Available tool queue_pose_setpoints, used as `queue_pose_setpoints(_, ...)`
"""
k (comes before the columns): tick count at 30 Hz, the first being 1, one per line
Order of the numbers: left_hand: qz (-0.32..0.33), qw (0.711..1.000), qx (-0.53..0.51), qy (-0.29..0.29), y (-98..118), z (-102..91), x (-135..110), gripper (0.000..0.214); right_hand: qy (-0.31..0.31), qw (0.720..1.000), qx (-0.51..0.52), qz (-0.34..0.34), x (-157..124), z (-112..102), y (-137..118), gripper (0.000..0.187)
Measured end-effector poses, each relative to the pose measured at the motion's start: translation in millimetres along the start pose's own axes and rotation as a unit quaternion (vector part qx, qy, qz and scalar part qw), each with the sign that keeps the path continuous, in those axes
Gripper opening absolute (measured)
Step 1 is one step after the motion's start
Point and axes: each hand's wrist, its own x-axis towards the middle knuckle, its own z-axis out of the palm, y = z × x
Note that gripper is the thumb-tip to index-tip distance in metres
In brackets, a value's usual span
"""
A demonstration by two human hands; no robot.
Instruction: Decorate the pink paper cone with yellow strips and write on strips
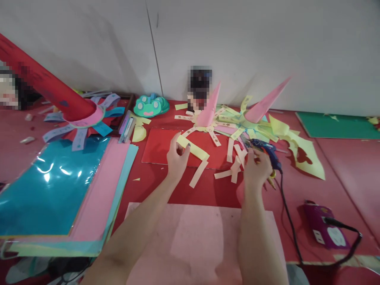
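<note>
My left hand pinches one end of a yellow paper strip above a red board. A narrow pale strip lies just below the strip's far end. My right hand is closed beside a dark blue glue gun with a cord. What its fingers hold, if anything, is hidden. Loose pale strips lie scattered to the left of that hand. Behind the hands stand two pink paper cones with strips fanned out around their bases.
Coloured sheets in a plastic sleeve lie at left, below a tall red cone and markers. A frog-shaped paper piece sits near the wall. At right are a cut yellow sheet, a purple power socket and a green board.
</note>
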Motion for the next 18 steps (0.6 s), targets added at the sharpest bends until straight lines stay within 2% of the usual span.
queue_pose_setpoints(3, 0.104, 0.991, 0.072, -0.037, 0.7, -2.2, -0.2, 0.02, 0.012, 0.996, -0.079, 0.029, 9.0, -11.7, 12.4, 0.027)
queue_pose_setpoints(6, 0.199, 0.951, 0.173, -0.163, -2.9, -0.6, -1.7, 0.027, -0.034, 0.985, -0.145, 0.092, 13.1, -17.1, 22.1, 0.033)
queue_pose_setpoints(8, 0.205, 0.92, 0.233, -0.237, -6.4, 2.6, -4.5, 0.038, -0.07, 0.977, -0.172, 0.102, 14.5, -17.6, 26.1, 0.035)
queue_pose_setpoints(9, 0.204, 0.911, 0.254, -0.252, -7.9, 4.3, -6.1, 0.037, -0.084, 0.975, -0.179, 0.103, 15.1, -17.6, 27.3, 0.036)
queue_pose_setpoints(12, 0.199, 0.902, 0.297, -0.242, -10.4, 7.9, -10.1, 0.031, -0.105, 0.971, -0.182, 0.115, 16.9, -19.1, 28.6, 0.035)
queue_pose_setpoints(18, 0.199, 0.892, 0.354, -0.198, -9.9, 7.2, -11.8, 0.029, -0.089, 0.965, -0.213, 0.124, 17.1, -25.0, 24.8, 0.029)
